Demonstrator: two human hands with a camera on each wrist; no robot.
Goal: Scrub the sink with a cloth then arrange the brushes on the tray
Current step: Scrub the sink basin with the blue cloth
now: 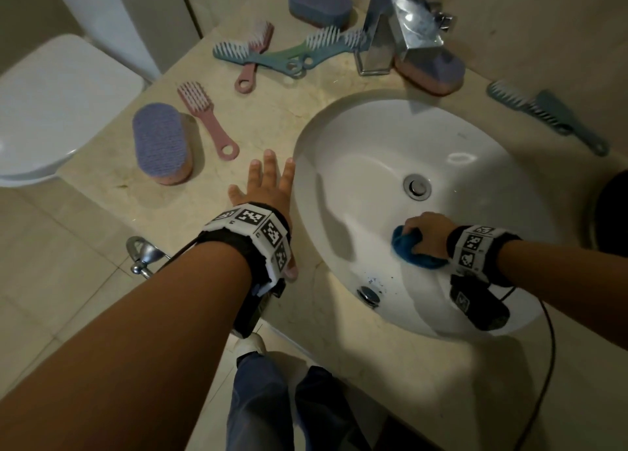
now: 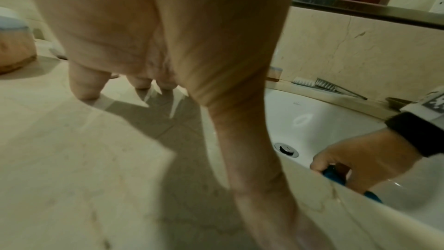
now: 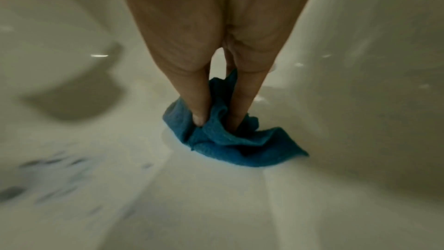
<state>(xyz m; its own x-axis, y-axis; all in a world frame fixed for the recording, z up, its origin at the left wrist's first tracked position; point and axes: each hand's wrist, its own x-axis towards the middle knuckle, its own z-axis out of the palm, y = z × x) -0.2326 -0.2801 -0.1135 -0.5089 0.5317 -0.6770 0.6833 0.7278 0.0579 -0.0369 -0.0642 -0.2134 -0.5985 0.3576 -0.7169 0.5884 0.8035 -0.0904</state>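
Note:
My right hand (image 1: 426, 231) grips a crumpled blue cloth (image 1: 409, 248) and presses it against the near inner wall of the white oval sink (image 1: 373, 151); in the right wrist view my thumb and fingers pinch the blue cloth (image 3: 230, 138) on the basin. Dark specks lie on the basin near the overflow hole (image 1: 368, 294). My left hand (image 1: 268, 185) lies flat with straight, spread fingers on the beige counter (image 1: 210, 219) just left of the sink rim. Several brushes lie on the counter: a pink handled brush (image 1: 207, 119), a purple scrub brush (image 1: 161, 143), and teal ones (image 1: 272, 54).
A chrome faucet (image 1: 397, 25) stands behind the sink, with a purple scrub brush (image 1: 431, 71) beside it and another (image 1: 319, 1) further back. A grey-green brush (image 1: 547, 115) lies right of the sink. A white toilet lid (image 1: 51, 103) is at left. A cable (image 1: 543, 365) hangs from my right wrist.

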